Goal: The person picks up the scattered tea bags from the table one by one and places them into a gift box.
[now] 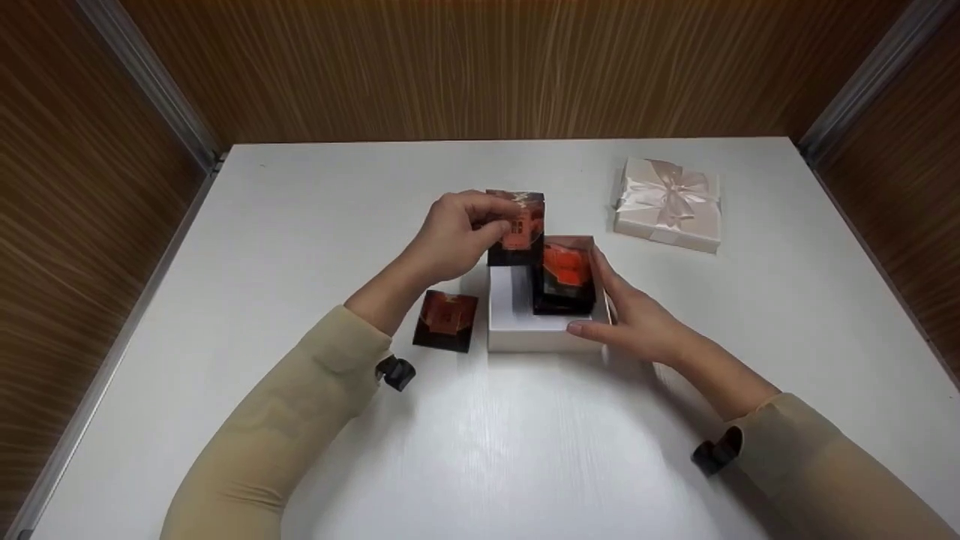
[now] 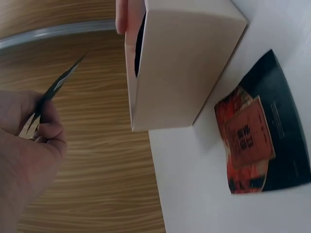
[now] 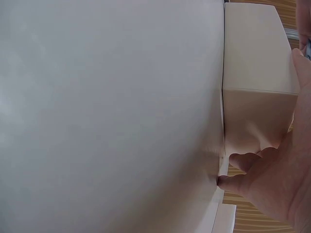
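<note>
My left hand point(image 1: 461, 236) pinches a flat black-and-red packet point(image 1: 517, 251) between thumb and fingers, above the back left corner of a white box point(image 1: 544, 342). In the left wrist view that packet point(image 2: 59, 83) appears almost edge-on. Inside the box, on its right side, lies a stack of similar dark packets point(image 1: 568, 291); the bare white bottom shows on the left. My right hand point(image 1: 641, 322) grips the box's right side, thumb over the near rim, fingers along the outer wall point(image 3: 257, 119). Another packet point(image 1: 445, 321) lies flat on the table, left of the box.
Back right on the white table point(image 1: 337, 217) lies a pale pink square lid or box point(image 1: 667, 206) tied with a satin bow. Wood-grain panels point(image 1: 480, 71) enclose the back and both sides. Both sleeves carry black wrist mounts point(image 1: 397, 373).
</note>
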`<action>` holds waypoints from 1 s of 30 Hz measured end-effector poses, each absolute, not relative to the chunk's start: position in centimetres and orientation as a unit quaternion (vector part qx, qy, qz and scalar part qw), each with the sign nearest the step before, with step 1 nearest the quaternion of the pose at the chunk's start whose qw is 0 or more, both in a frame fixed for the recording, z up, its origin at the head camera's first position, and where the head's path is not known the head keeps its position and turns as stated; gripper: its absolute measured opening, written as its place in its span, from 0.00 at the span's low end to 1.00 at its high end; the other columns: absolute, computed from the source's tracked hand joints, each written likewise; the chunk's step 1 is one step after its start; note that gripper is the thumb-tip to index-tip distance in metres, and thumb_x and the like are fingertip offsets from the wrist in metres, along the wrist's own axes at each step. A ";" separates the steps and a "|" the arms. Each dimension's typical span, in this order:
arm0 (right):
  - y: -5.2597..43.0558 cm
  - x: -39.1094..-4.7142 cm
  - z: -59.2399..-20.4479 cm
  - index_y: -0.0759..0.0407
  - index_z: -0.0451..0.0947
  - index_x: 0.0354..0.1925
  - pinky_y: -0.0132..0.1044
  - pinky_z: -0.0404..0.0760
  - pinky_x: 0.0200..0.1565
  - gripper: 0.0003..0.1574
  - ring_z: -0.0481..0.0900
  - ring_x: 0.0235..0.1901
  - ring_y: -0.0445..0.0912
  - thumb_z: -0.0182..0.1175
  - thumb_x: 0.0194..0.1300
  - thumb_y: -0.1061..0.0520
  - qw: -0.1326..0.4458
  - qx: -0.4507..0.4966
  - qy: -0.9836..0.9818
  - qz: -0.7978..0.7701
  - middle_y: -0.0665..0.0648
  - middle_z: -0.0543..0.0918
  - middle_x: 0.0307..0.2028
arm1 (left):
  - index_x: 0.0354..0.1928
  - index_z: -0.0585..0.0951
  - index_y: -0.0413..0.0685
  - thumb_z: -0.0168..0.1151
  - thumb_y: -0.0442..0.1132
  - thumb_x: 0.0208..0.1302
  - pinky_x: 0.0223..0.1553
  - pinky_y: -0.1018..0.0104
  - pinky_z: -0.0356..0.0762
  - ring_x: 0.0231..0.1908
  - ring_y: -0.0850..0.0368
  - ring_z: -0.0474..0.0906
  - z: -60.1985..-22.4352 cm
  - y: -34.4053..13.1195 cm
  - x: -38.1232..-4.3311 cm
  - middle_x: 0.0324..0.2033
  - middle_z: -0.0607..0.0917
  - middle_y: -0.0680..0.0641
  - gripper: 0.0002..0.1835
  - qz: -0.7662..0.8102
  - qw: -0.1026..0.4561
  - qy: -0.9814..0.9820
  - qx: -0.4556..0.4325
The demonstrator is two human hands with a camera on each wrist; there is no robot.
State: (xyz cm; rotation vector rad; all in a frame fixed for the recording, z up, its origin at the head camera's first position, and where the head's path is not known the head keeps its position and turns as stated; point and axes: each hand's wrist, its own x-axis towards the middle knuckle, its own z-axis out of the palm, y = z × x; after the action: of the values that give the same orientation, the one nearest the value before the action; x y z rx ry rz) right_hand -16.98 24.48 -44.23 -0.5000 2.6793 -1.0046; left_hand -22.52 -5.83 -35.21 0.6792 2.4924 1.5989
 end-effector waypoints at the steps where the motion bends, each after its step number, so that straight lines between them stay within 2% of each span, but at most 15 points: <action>1: 24.5 -17.0 -44.2 0.38 0.25 0.86 0.62 0.54 0.77 0.76 0.50 0.81 0.60 0.69 0.66 0.28 0.118 -0.171 0.915 -0.345 0.60 0.44 0.85 | 0.58 0.89 0.46 0.61 0.32 0.78 0.47 0.66 0.82 0.47 0.60 0.81 -35.4 -5.4 -22.6 0.56 0.85 0.49 0.14 0.524 0.057 0.820 0.222; 11: 24.5 -17.2 -44.3 0.34 0.24 0.85 0.63 0.54 0.77 0.74 0.51 0.81 0.61 0.68 0.67 0.28 0.120 -0.174 0.912 -0.352 0.58 0.44 0.85 | 0.61 0.87 0.46 0.61 0.34 0.79 0.51 0.68 0.80 0.53 0.60 0.81 -37.1 -2.1 -23.2 0.60 0.85 0.49 0.15 0.497 0.112 0.829 0.230; 18: 24.4 -17.2 -44.4 0.32 0.24 0.85 0.62 0.55 0.76 0.73 0.52 0.80 0.59 0.69 0.69 0.31 0.108 -0.194 0.903 -0.367 0.56 0.44 0.85 | 0.58 0.89 0.46 0.64 0.34 0.77 0.56 0.70 0.78 0.58 0.59 0.80 -37.8 -0.6 -23.6 0.60 0.85 0.49 0.13 0.475 0.108 0.842 0.231; 23: 24.4 -17.2 -44.4 0.35 0.26 0.86 0.61 0.56 0.76 0.74 0.53 0.80 0.60 0.69 0.68 0.31 0.107 -0.188 0.907 -0.361 0.57 0.44 0.85 | 0.62 0.87 0.46 0.64 0.31 0.74 0.56 0.70 0.77 0.56 0.59 0.79 -38.2 -0.1 -23.6 0.60 0.83 0.47 0.17 0.434 0.117 0.858 0.248; 30: 24.6 -17.1 -44.3 0.40 0.26 0.86 0.62 0.57 0.76 0.74 0.54 0.80 0.61 0.69 0.68 0.30 0.111 -0.180 0.912 -0.350 0.60 0.44 0.85 | 0.64 0.86 0.50 0.65 0.30 0.71 0.55 0.63 0.75 0.49 0.59 0.75 -38.9 0.8 -23.6 0.54 0.84 0.49 0.22 0.376 0.119 0.880 0.265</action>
State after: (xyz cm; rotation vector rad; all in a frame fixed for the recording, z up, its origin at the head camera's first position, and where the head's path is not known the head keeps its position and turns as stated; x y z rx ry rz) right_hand -17.12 24.58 -44.28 -0.5295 2.6797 -1.0292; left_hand -23.65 0.77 -38.86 0.7738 2.5725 1.0986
